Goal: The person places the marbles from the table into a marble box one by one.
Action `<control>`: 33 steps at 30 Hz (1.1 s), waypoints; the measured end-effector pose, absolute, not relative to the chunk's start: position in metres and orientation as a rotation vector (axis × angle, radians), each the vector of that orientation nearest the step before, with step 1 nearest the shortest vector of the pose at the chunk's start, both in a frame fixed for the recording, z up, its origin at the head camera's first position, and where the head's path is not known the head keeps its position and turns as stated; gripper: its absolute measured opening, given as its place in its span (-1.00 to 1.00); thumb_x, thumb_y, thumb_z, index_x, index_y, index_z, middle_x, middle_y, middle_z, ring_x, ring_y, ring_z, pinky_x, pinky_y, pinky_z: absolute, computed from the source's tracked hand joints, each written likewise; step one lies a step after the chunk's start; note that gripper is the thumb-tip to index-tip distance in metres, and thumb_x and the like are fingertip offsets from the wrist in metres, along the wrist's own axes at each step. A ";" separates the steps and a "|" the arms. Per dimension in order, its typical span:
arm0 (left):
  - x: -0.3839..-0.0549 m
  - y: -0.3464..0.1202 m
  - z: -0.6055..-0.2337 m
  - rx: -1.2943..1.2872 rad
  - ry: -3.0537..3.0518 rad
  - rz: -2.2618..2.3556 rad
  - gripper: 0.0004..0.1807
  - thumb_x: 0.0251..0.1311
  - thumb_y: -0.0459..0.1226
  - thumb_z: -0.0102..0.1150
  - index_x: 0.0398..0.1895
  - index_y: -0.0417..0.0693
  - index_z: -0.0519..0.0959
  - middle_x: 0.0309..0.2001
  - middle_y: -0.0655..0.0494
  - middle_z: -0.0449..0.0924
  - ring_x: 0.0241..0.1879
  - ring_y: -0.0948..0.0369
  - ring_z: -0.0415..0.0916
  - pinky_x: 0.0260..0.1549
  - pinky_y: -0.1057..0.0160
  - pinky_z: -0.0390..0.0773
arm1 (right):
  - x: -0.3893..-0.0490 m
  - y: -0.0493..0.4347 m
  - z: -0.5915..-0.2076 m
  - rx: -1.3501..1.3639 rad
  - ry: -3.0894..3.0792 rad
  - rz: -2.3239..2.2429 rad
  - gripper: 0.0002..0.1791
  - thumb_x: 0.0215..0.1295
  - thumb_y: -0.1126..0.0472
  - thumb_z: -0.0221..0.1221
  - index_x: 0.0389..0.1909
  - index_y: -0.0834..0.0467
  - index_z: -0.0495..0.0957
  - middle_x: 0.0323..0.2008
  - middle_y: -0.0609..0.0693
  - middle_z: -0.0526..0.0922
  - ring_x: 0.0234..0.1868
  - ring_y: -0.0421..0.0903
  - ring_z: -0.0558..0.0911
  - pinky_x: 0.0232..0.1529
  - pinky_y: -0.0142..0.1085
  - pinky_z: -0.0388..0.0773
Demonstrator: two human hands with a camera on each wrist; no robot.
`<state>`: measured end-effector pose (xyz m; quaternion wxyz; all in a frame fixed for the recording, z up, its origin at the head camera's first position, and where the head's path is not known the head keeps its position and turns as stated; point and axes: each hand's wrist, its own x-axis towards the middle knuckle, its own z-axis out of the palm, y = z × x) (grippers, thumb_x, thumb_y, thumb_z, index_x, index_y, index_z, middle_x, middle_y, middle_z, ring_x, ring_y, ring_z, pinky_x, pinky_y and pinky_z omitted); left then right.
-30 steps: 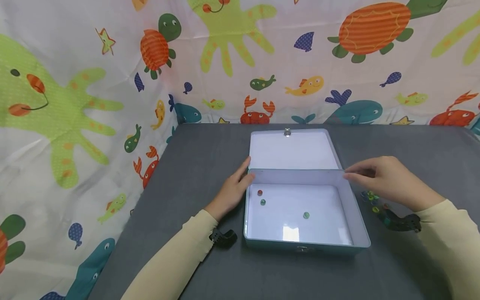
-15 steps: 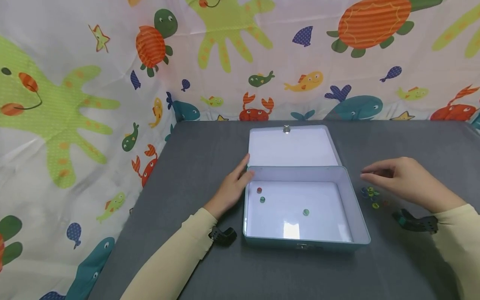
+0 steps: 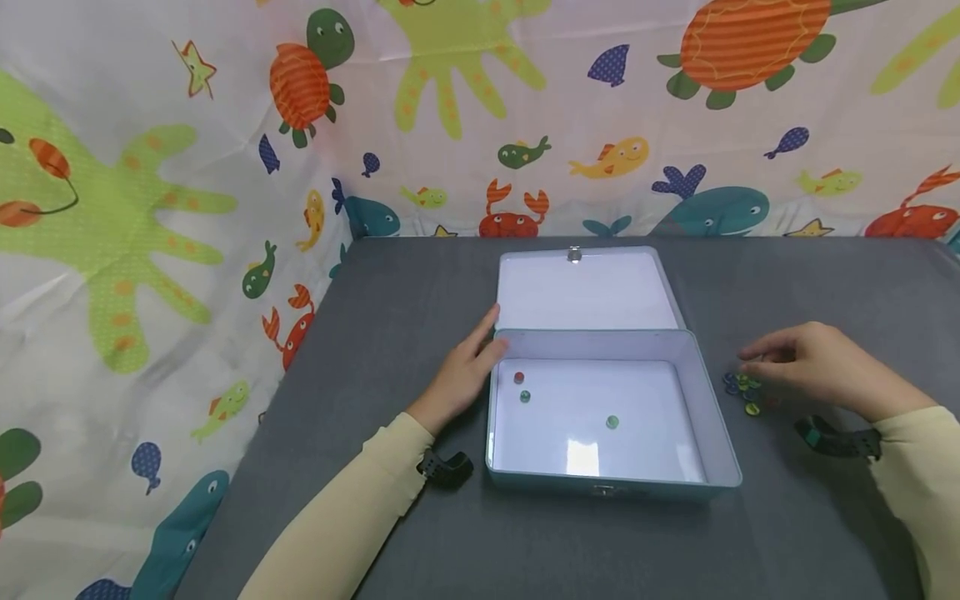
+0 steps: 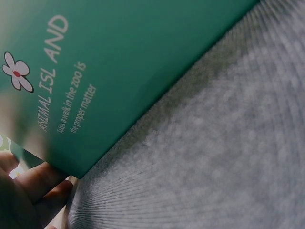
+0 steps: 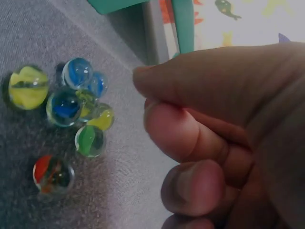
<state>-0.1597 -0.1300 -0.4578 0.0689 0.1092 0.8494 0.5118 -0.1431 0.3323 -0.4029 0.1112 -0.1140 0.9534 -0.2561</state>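
Observation:
An open tin box (image 3: 600, 490), white inside and green outside, stands on the grey table. Its lid (image 3: 585, 292) lies back behind it. Three glass marbles lie inside: a red marble (image 3: 519, 377), a green marble (image 3: 525, 397) and a pale green marble (image 3: 612, 422). My left hand (image 3: 457, 379) holds the box at its rear left corner, thumb over the rim. Right of the box, my right hand (image 3: 817, 367) hovers beside a cluster of several marbles (image 3: 742, 383). Its fingers are loosely bent with nothing visible between them. A red marble (image 5: 53, 174) and a yellow marble (image 5: 28, 87) lie slightly apart.
A white curtain (image 3: 450, 183) printed with sea animals hangs behind and to the left of the table (image 3: 420, 533). A metal clasp (image 3: 574, 254) sits on the lid's far edge. Printed lettering (image 4: 52, 71) shows on the box's green side.
My right hand has moved from the box's right rear corner, rightward and slightly down, to the loose marbles. My left hand stays on the box. The marbles inside have not moved.

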 end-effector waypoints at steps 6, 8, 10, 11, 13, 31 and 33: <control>-0.161 -0.130 -0.456 0.330 2.565 1.535 -0.26 0.52 0.22 -0.11 0.70 0.51 0.01 0.65 0.16 0.12 0.56 0.02 0.20 0.50 -0.16 0.21 | -0.146 0.335 -0.408 -0.367 2.794 -0.733 -0.67 0.32 0.16 0.43 -0.03 0.32 0.77 -0.30 -0.01 0.81 -0.41 -0.31 0.57 -0.41 -0.34 0.55; -0.161 -0.130 -0.456 0.331 2.558 1.541 -0.26 0.52 0.23 -0.11 0.70 0.52 0.01 0.65 0.17 0.12 0.55 0.03 0.22 0.49 -0.16 0.22 | -0.147 0.336 -0.410 -0.388 2.796 -0.710 -0.69 0.31 0.18 0.43 -0.05 0.31 0.78 -0.29 0.01 0.81 -0.40 -0.35 0.58 -0.40 -0.35 0.55; -0.161 -0.129 -0.455 0.328 2.555 1.543 -0.26 0.52 0.23 -0.11 0.70 0.54 0.01 0.64 0.17 0.15 0.54 0.04 0.24 0.48 -0.16 0.23 | -0.148 0.338 -0.412 -0.408 2.799 -0.687 -0.71 0.32 0.19 0.43 -0.06 0.31 0.79 -0.26 0.05 0.82 -0.36 -0.36 0.59 -0.39 -0.34 0.56; -0.161 -0.129 -0.456 0.330 2.554 1.544 -0.26 0.52 0.23 -0.11 0.69 0.54 0.02 0.64 0.16 0.15 0.54 0.04 0.24 0.48 -0.16 0.23 | -0.148 0.338 -0.412 -0.410 2.803 -0.674 -0.72 0.32 0.18 0.43 -0.07 0.29 0.79 -0.24 0.06 0.82 -0.33 -0.35 0.59 -0.39 -0.35 0.56; -0.161 -0.129 -0.455 0.330 2.555 1.542 -0.27 0.52 0.24 -0.11 0.69 0.55 0.02 0.64 0.15 0.16 0.55 0.04 0.23 0.49 -0.16 0.22 | -0.148 0.339 -0.413 -0.414 2.807 -0.664 -0.73 0.32 0.18 0.43 -0.09 0.28 0.80 -0.21 0.10 0.82 -0.27 -0.31 0.63 -0.36 -0.35 0.59; -0.161 -0.129 -0.457 0.328 2.566 1.532 -0.27 0.53 0.21 -0.11 0.70 0.50 0.03 0.64 0.16 0.13 0.56 0.04 0.20 0.50 -0.15 0.20 | -0.149 0.335 -0.419 -0.273 2.756 -0.720 -0.65 0.28 0.02 0.45 -0.13 0.23 0.81 -0.25 0.01 0.80 -0.33 -0.23 0.54 -0.38 -0.32 0.53; -0.160 -0.129 -0.457 0.320 2.569 1.529 -0.27 0.53 0.21 -0.11 0.70 0.51 0.03 0.64 0.17 0.14 0.57 0.05 0.20 0.51 -0.14 0.19 | -0.149 0.335 -0.419 -0.262 2.750 -0.732 -0.64 0.29 0.02 0.44 -0.12 0.25 0.80 -0.25 0.01 0.80 -0.33 -0.22 0.54 -0.39 -0.32 0.53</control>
